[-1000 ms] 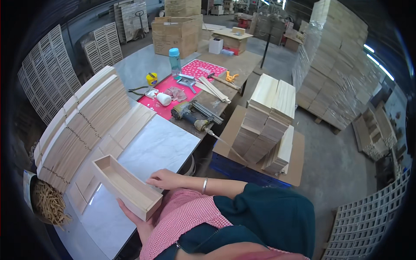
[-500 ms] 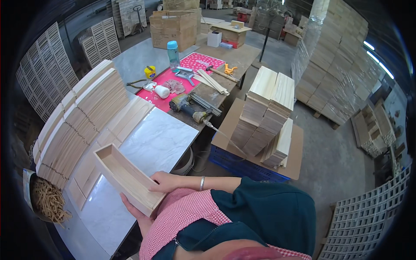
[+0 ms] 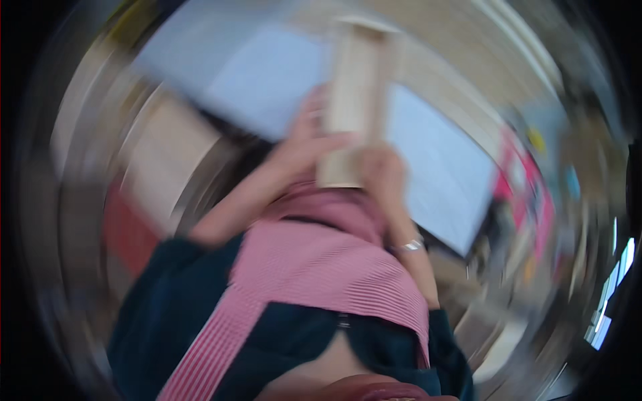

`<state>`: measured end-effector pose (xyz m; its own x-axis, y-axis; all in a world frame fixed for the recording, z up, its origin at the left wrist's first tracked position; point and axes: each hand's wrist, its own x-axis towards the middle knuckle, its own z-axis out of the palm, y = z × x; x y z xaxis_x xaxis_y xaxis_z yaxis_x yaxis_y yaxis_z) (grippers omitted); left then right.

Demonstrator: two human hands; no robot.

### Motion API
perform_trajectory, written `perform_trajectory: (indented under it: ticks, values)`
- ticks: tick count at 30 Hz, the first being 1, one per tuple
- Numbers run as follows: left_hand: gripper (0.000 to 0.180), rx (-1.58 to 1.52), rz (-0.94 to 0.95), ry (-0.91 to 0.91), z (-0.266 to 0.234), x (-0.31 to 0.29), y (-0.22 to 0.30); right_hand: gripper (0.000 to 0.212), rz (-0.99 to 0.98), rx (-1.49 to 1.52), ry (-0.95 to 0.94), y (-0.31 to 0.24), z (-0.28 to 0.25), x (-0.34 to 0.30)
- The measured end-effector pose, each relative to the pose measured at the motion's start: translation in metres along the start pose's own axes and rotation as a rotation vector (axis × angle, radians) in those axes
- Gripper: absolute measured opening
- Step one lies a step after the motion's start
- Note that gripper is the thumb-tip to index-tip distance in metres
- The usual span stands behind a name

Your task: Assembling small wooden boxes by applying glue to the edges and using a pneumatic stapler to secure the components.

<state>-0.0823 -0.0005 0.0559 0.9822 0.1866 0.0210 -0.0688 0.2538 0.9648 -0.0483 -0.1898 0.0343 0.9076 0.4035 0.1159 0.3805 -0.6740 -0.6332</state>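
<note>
Wooden box (image 3: 358, 100): smeared by motion, pale inside, darker along the right-hand wall.
Left hand (image 3: 311, 144) and right hand (image 3: 383, 172): softened at the fingers, drained of fine detail.
Apron (image 3: 328, 267): caught more crisply, striped under even light.
White tabletop (image 3: 438, 167): washed pale and bluish.
Bracelet (image 3: 411, 245): glinting white.
Lights (image 3: 610, 287): glaring cold at the right rim.
Workshop background (image 3: 80, 267): dim, dragged into curved streaks by blur and fisheye bend, swallowed by black corners.
</note>
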Motion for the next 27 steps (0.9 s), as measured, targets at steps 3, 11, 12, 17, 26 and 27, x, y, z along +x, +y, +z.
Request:
perform_trajectory:
  ticks: [3, 11, 12, 17, 26, 27]
  values:
    - [0.087, 0.330, 0.086, 0.302, -0.016, -0.012, -0.026, 0.029, 0.100, 0.076, -0.147, -0.032, -0.002, 0.011]
    - [0.065, 0.083, 0.048, 1.094, -0.053, -0.133, 0.113, 0.036, -0.368, 0.456, -0.395, -0.101, -0.011, 0.025]
    - [0.065, 0.108, 0.040, 1.205, -0.074, -0.153, 0.124, 0.037, -0.369, 0.459, -0.435, -0.107, -0.012, 0.026]
    - [0.049, 0.199, 0.051, 1.405, -0.181, -0.269, 0.134, 0.041, -0.482, 0.369, -0.550, -0.133, 0.009, 0.029]
    - [0.048, -0.068, -0.103, 1.377, -0.287, -0.297, 0.002, 0.043, -0.640, 0.184, -0.613, -0.157, 0.199, 0.099]
    - [0.048, -0.092, -0.102, 1.370, -0.286, -0.290, -0.005, 0.043, -0.588, 0.171, -0.711, -0.163, 0.204, 0.105]
